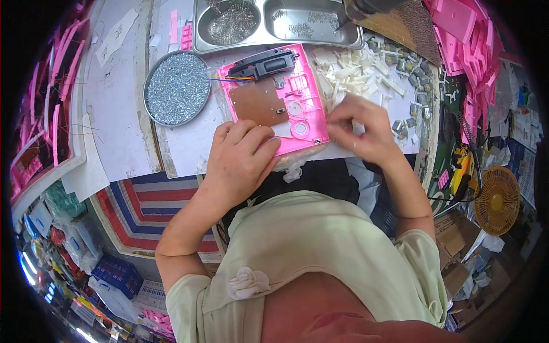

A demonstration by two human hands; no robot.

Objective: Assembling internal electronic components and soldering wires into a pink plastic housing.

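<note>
A pink plastic housing [274,100] lay open-side up at the table's near edge, a brown circuit board [257,103] and black part [266,64] inside. The left hand [240,160] pressed flat on its near corner. The right hand [360,128] pinched fingertips together beside it; what they held was hidden. A round tin of screws [176,88] sat left, white plastic pieces [349,71] right, and a steel tray [274,23] behind.

Pale green short-sleeved top, fabric rosette at the chest, bare forearms
</note>
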